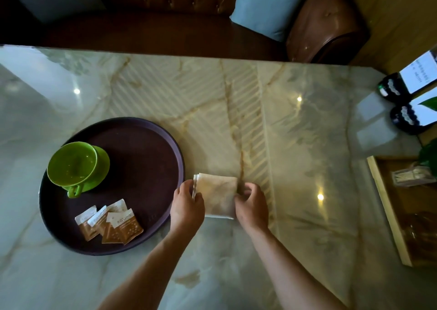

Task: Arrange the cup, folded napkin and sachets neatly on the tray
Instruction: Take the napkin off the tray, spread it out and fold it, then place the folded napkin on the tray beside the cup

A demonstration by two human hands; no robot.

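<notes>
While cup [72, 165] and sachets [108, 222] sit on the tray [151, 168], we pinch the napkin [216, 195] on the bench [295, 132], left hand [186, 207] and right hand [251, 207] both gripping its edges.

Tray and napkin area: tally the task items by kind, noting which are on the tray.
Green cup with saucer, on tray: 1
Sachets, on tray: 4
Folded napkin, off tray, on the marble table, held by left hand and right hand: 1
Total: 6
</notes>
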